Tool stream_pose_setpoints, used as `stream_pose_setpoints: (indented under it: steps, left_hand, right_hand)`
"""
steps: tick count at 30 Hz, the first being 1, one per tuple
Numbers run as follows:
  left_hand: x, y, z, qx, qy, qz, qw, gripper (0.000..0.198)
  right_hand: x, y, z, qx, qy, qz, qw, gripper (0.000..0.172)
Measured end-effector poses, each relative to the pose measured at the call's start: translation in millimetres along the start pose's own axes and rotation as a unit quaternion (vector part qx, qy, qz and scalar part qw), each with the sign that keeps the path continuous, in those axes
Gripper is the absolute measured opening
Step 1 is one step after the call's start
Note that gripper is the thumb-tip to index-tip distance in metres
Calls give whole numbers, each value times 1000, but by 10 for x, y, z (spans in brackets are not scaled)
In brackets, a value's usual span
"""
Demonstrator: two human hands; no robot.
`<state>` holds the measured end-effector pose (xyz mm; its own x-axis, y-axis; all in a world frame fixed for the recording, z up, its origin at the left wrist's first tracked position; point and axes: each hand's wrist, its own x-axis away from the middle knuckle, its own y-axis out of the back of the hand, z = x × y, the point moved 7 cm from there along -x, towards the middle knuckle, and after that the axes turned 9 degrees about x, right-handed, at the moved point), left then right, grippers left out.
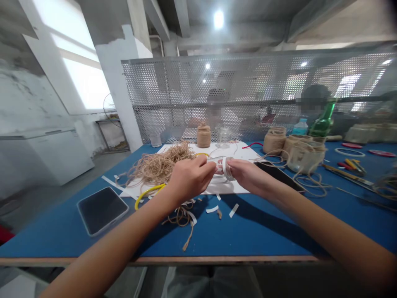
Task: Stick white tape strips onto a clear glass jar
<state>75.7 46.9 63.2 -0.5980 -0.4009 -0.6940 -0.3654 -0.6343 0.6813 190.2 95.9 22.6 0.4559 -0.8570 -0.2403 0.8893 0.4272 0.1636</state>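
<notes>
A small clear glass jar (221, 179) lies on its side in the air between my hands, above the white sheet (242, 154). My right hand (245, 174) holds the jar by its right end, where a white band (225, 167) circles the glass. At the jar's left end, my left hand (192, 177) is closed, fingers pinched together near the rim; what lies between its fingertips is too small to make out. A heap of loose twine (161, 164) sits just left of my left hand, with a yellow ring (148, 193) partly under it.
A phone (102, 210) lies front left. White strips (234, 210) are scattered near the front. Behind stand a twine-wrapped jar (204, 136) and a mesh partition (182, 91). To the right are a black tablet (279, 176), wrapped jars (274, 140), a green bottle (324, 121) and tools (350, 165).
</notes>
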Motion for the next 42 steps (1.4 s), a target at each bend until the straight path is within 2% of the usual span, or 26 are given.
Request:
stream_pose_setpoints:
  steps: [3, 8, 16, 30, 36, 42]
  left_hand:
    - [9, -5, -58, -29, -3, -11, 1000, 30]
    - [14, -16, -80, -50, 20, -12, 998, 30]
    - [21, -33, -65, -56, 53, -17, 997, 29]
    - [6, -13, -113, -65, 45, -30, 996, 27]
    - [6, -47, -111, -78, 46, -19, 996, 28]
    - [4, -54, -109, -91, 47, -9, 995, 29]
  right_hand:
    - [6, 6, -17, 15, -10, -19, 1000, 18]
    - [14, -42, 1, -8, -1, -7, 1000, 17]
    - [36, -48, -12, 36, -4, -7, 999, 31]
    - [31, -40, -32, 57, 3, -23, 998, 36]
    - [36, -63, -40, 29, -7, -14, 999, 42]
    - [46, -74, -22, 34, 0, -19, 999, 26]
